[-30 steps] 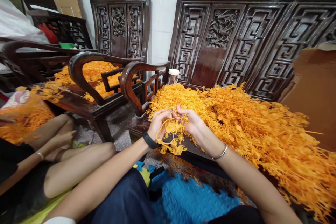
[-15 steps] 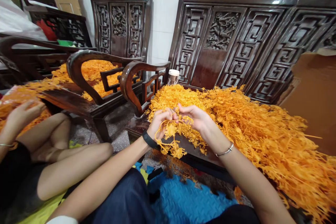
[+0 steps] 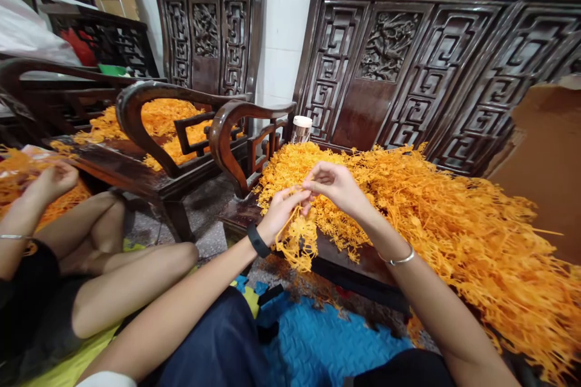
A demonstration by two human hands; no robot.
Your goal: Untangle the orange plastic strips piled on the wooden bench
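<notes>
My left hand [image 3: 285, 210], with a black band on its wrist, is closed on an orange plastic flower sprig [image 3: 299, 240]. The thin stems and small flower heads of the sprig dangle below my fingers. Thumb and forefinger of my right hand [image 3: 334, 188] pinch at the top of the sprig, touching the left fingertips; the exact bit between them is hidden. Both hands are above the front edge of a dark wooden bench [image 3: 363, 265]. Right behind them, a large heap of similar orange sprigs [image 3: 408, 199] covers the seat.
A white-lidded cup [image 3: 302, 129] stands behind the heap. Cardboard [image 3: 540, 157] leans at the right. On the left, a carved armchair [image 3: 167, 187] bears more orange sprigs, and another person's hand [image 3: 54, 180] is beside it. A blue foam mat [image 3: 336, 338] lies on the floor.
My right hand has turned over and moved slightly up, its fingers now bent in a pinch against the left fingertips. The sprig hangs more bunched together below my left hand.
</notes>
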